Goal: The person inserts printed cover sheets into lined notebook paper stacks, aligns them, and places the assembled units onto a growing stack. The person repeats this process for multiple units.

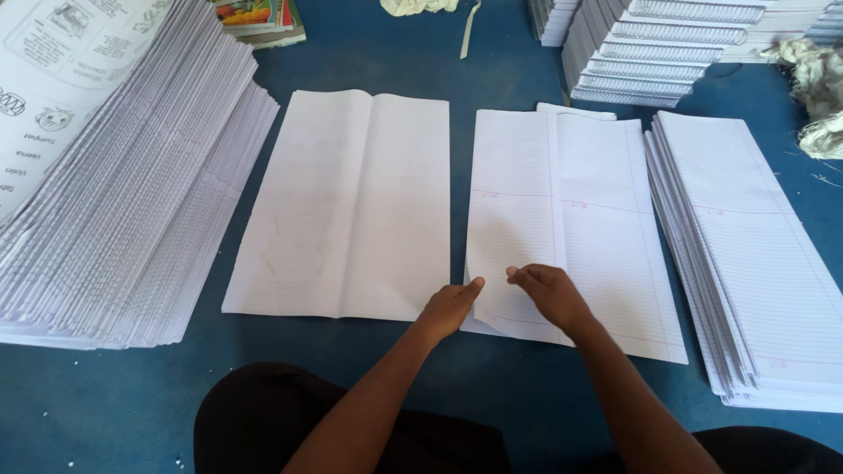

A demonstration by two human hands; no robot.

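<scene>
Looking down from the head view, I log a blue tabletop point(492, 61) that fills the frame; no walls or other parts of the room are visible. Left hand point(450, 307) sits at lower centre, fingers pinched narrow on the near left edge of the ruled folded sheet point(571, 219), which lies right of centre. Right hand point(549, 294) rests on the same sheet just beside the left, fingers drawn together, pinching the lifted paper edge. The sheet's near left corner curls up slightly off the surface.

Plain folded sheet point(351, 206) lies flat left of centre, close to the ruled one but apart from it. Tall fanned stack of printed pages point(123, 193) occupies the left side of the frame. Stack of ruled sheets point(755, 254) lies along the right edge, just beside the ruled folded sheet. Spiral-bound notebooks point(659, 48) are piled at upper right. Coloured booklets point(259, 19) at upper left, partly cut off. Frayed twine scraps point(817, 88) at far right.
</scene>
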